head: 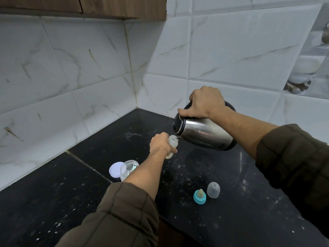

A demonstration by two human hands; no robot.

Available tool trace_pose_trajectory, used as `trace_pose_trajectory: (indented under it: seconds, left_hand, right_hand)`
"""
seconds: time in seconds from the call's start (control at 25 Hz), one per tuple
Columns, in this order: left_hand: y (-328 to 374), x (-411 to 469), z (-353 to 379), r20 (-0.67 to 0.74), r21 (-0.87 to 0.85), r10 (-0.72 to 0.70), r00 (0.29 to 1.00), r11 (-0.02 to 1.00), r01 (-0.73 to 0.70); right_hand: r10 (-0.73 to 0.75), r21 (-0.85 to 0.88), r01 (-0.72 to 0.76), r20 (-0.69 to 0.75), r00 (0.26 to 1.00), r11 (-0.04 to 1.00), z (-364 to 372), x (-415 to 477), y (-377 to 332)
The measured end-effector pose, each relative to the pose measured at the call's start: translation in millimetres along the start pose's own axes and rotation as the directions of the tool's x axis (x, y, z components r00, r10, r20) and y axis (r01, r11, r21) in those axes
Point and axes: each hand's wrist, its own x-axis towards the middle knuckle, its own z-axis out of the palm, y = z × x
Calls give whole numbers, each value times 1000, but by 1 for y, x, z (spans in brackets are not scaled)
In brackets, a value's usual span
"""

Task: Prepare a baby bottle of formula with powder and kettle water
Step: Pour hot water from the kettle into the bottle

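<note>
A small clear baby bottle [172, 142] stands open-mouthed on the black counter [231, 220], and my left hand [161, 143] grips its body. My right hand [206, 102] grips the black handle of a steel kettle [206, 133]. The kettle is tilted to the left, its spout right at the bottle's mouth. A clear powder jar [128, 169] with a teal scoop inside stands open near my left forearm, its white lid [115, 169] lying beside it. The teal ring with the nipple [199, 196] and the clear cap [213, 189] sit on the counter at front right.
Marble-look tiled walls meet in a corner [135, 97] behind the counter. A wooden cabinet [85, 6] hangs above at the top left. White specks and a wet patch [132, 134] mark the counter beyond the bottle.
</note>
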Motion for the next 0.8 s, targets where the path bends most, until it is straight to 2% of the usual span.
trace_pose_trajectory:
  seconds: [0.8]
  left_hand:
    - [1, 1, 2, 6, -9, 5, 1000, 1000, -5]
  right_hand:
    - [-3, -5, 3, 2, 1000, 1000, 0, -3, 3]
